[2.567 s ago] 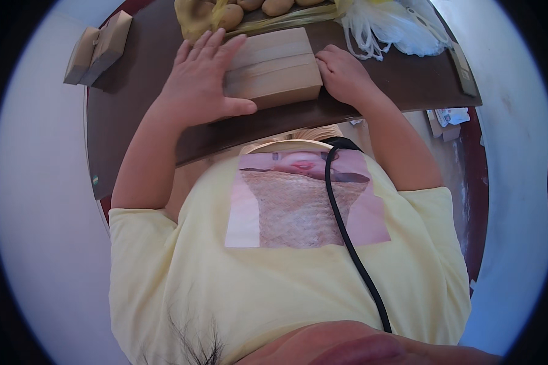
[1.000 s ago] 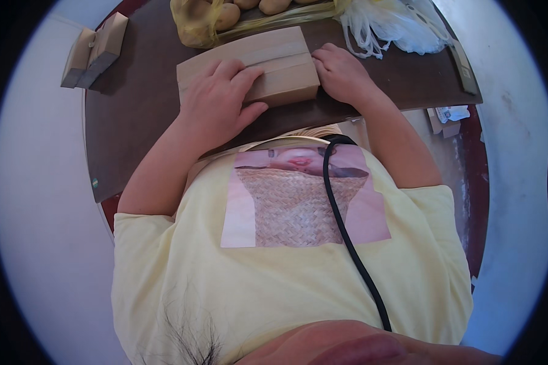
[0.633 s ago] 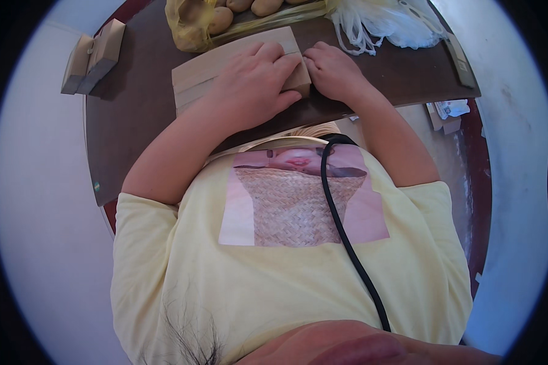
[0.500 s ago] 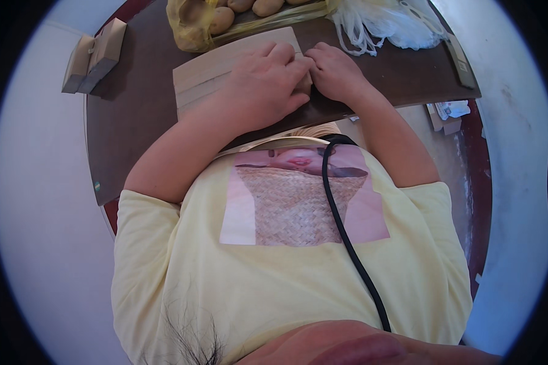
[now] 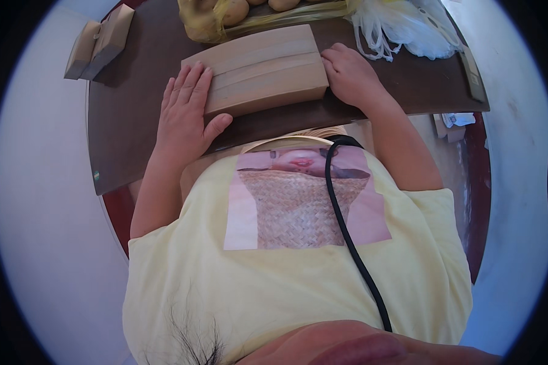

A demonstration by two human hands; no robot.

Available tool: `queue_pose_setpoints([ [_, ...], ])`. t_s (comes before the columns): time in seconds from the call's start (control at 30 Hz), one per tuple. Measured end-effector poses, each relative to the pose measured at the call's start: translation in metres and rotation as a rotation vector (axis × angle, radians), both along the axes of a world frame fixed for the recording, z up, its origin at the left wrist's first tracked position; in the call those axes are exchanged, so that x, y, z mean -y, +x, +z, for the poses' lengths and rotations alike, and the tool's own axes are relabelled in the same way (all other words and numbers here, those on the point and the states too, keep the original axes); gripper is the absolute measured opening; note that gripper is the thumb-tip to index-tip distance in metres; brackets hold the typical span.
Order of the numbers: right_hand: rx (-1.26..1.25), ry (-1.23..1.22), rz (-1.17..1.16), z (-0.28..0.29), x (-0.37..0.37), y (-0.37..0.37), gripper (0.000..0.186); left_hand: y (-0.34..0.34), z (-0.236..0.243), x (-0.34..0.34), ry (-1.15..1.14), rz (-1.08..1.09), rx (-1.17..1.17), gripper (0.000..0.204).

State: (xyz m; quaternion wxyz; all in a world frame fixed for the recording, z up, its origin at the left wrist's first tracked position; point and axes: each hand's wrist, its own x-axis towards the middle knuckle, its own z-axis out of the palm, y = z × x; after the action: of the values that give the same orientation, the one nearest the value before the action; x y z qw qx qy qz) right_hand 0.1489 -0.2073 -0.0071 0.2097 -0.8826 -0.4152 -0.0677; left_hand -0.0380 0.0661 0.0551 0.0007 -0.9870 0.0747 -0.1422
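Observation:
A brown cardboard box [image 5: 265,67] lies closed on the dark brown table [image 5: 274,121], with strips of tape running along its top. My left hand [image 5: 192,109] rests against the box's left end, its fingers stretched out and the thumb apart. At the right end, my right hand [image 5: 350,76] is closed, its curled fingers up against the edge of the box. What those fingers hold, if anything, is hidden.
Behind the box sits a yellow plastic bag [image 5: 274,17] of potatoes [image 5: 233,11]. White plastic bags [image 5: 408,30] lie at the far right, near a flat greyish object [image 5: 472,73] on the table's edge. Two small cardboard boxes [image 5: 106,39] stand at the far left corner.
My left hand has moved left from the box's right end to its left end and opened out flat. My right hand stays by the right end.

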Motion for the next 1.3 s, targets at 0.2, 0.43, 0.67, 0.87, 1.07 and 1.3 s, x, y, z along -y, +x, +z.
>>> queue_pose_setpoints([
  [0.2,0.077,-0.060,0.078,0.006,0.001,-0.001,0.027,0.004,-0.001,-0.006,0.038,-0.037,0.008,0.075],
  [0.43,0.186,-0.055,0.114,0.006,0.004,-0.001,0.023,0.007,0.014,0.003,0.227,0.020,-0.070,0.083],
  [0.67,0.201,-0.055,0.122,0.006,0.004,-0.002,0.025,0.033,0.018,0.008,0.199,-0.062,-0.130,0.096],
  [0.87,-0.037,0.021,-0.017,0.015,-0.003,-0.010,0.030,0.057,0.018,0.026,0.200,-0.117,-0.160,0.097],
  [1.07,-0.070,0.011,-0.031,0.007,-0.003,-0.005,0.033,0.077,0.020,0.053,0.228,-0.202,-0.140,0.093],
  [1.3,-0.111,0.022,-0.087,0.011,-0.006,-0.010,0.033,0.096,0.020,0.077,0.235,-0.237,-0.121,0.088],
])
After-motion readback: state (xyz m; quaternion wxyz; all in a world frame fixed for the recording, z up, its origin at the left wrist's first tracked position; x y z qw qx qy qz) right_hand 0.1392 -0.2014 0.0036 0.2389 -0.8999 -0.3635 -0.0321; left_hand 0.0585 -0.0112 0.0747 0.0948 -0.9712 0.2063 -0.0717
